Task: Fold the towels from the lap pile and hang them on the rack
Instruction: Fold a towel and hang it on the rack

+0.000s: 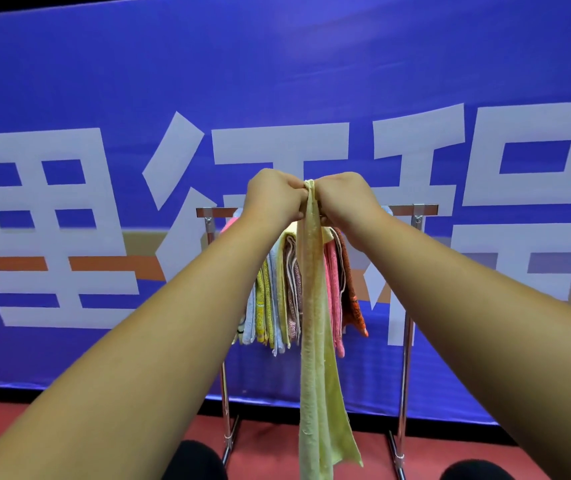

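Observation:
A pale yellow towel [315, 341] hangs edge-on as a long narrow strip down the middle of the view. My left hand [273, 197] and my right hand [344, 199] pinch its top edge side by side, knuckles close together, raised in front of the metal rack [426, 209]. Behind the strip, several folded towels [277, 289] in white, yellow, pink, brown and orange hang bunched on the rack's top bar. The lap pile is out of view.
A large blue banner [104, 98] with white characters stands right behind the rack. The rack's chrome legs [402, 393] rest on a red floor [270, 441]. Dark rounded shapes [194, 460], perhaps my knees, sit at the bottom edge.

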Demonstrator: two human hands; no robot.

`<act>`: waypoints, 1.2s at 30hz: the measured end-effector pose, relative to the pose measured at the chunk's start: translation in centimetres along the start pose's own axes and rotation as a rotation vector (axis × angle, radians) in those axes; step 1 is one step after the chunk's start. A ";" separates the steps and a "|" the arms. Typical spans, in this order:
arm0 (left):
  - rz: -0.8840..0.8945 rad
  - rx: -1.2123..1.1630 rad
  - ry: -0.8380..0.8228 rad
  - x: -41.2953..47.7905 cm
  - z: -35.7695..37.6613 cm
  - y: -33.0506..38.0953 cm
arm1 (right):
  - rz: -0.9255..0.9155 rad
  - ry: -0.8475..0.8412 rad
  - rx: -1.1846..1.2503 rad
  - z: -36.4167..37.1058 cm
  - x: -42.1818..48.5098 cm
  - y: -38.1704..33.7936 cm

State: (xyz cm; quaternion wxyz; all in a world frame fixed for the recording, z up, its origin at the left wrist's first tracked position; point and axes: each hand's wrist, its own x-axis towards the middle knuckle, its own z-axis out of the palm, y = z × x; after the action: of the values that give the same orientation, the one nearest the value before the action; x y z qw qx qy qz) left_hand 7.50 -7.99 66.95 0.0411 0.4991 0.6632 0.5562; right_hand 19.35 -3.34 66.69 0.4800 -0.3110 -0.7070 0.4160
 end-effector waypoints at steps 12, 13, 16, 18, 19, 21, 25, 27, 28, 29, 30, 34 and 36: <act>0.166 0.116 -0.039 0.0 -2.1 -0.3 | -0.098 0.002 0.028 -0.5 0.5 0.4; 0.165 0.162 -0.078 0.0 -2.6 -0.6 | -0.101 0.006 0.019 -0.6 0.6 0.4; 0.117 0.200 -0.184 0.5 -3.7 -1.9 | -0.106 0.026 -0.003 -1.4 0.9 0.1; 0.051 0.069 -0.271 0.2 -4.3 -2.5 | -0.118 0.023 0.010 -1.9 1.2 0.2; 0.027 0.020 -0.315 0.1 -4.5 -2.8 | -0.121 0.020 0.012 -2.2 1.2 0.3; -0.002 -0.040 -0.357 0.1 -4.9 -3.4 | -0.125 0.020 -0.005 -2.7 1.4 0.6; -0.095 -0.212 -0.366 -0.2 -5.8 -3.6 | -0.083 0.039 -0.009 -3.7 1.8 1.6; -0.098 -0.194 -0.383 -0.4 -6.2 -3.4 | -0.050 0.033 0.017 -4.2 1.8 2.0; -0.097 -0.163 -0.395 -0.5 -6.3 -3.3 | -0.043 0.030 0.024 -4.5 1.9 2.2; -0.090 -0.119 -0.407 -0.6 -6.4 -3.1 | -0.043 0.027 0.024 -4.7 2.0 2.3; -0.082 -0.072 -0.408 -0.7 -6.5 -2.9 | -0.046 0.023 0.020 -4.8 2.0 2.3; 0.026 0.065 -0.317 -0.4 -6.9 -2.4 | -0.037 0.036 -0.003 -5.1 1.9 2.3; 0.071 0.023 -0.272 0.2 -7.1 -2.6 | -0.039 0.054 -0.011 -5.5 1.8 2.4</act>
State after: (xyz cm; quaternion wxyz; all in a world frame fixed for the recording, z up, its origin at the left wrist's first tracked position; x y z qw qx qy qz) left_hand 1.52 -12.52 67.72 0.1054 0.5935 0.6397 0.4769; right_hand 23.99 0.87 66.39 0.5051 -0.3110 -0.7020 0.3940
